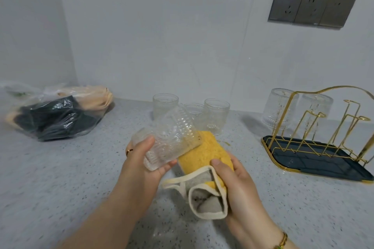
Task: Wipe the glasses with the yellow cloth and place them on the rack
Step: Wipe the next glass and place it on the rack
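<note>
My left hand [141, 159] grips a ribbed clear glass [170, 137], tilted on its side above the counter. My right hand [232, 178] holds the yellow cloth [206, 153], whose grey underside hangs folded below; the cloth touches the glass's open end. Three more clear glasses [166, 105] [195, 111] [216, 115] stand upright behind. The gold wire rack [315, 127] on its dark tray [315, 166] sits at the right, with two glasses [278, 107] [315, 107] upside down on its far pegs.
A clear plastic bag [56, 115] with dark and beige contents lies at the far left of the speckled counter [60, 178]. Grey wall sockets [311, 7] are mounted on the white tiled wall at upper right.
</note>
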### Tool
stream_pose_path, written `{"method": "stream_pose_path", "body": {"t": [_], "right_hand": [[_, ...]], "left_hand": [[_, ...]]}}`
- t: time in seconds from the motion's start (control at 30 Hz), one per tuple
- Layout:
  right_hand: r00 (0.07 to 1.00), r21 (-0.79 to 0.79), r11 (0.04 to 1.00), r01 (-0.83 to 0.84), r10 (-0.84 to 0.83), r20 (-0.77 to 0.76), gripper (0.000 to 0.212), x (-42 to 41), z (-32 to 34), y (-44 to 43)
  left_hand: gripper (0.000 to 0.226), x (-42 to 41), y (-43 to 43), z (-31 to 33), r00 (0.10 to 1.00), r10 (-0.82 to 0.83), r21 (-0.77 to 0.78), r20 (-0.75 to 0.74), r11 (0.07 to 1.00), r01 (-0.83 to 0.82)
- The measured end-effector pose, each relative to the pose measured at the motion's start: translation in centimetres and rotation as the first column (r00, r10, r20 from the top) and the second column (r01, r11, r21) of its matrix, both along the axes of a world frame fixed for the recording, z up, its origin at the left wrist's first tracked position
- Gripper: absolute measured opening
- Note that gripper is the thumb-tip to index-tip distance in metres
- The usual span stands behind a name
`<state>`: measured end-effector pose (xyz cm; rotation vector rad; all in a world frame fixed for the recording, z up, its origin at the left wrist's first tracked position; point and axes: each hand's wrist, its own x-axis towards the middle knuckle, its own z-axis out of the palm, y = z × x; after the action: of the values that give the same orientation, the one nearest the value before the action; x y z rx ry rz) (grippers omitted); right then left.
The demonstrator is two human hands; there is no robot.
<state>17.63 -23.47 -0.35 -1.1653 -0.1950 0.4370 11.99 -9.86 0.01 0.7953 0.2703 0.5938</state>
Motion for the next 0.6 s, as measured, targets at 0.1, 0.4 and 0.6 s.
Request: {"method": "stream_pose_path", "body": {"t": [0.1,0.4,0.6], "right_hand": [[0.998,0.023,0.999,0.042,-0.042,0.038,0.023,0.2,0.3,-0.2],[0.966,-0.025,0.994,0.109,-0.100,0.238,0.028,0.3,1.2,-1.0],[1.000,0.036,0.999,0.010,-0.011,0.021,0.023,0.2,0.9,-0.6]], "left_hand": [[0.053,0.0,-0.4,-0.4,0.990,-0.069,0.231,-0.121,0.968,0.095],[0.092,-0.3,-1.0,-1.5,0.900,-0.026,0.624,-0.435,0.712,0.322],[0.066,-0.3,-1.3,-0.8,0.989,-0.042,0.473,-0.144,0.875,0.106]]}}
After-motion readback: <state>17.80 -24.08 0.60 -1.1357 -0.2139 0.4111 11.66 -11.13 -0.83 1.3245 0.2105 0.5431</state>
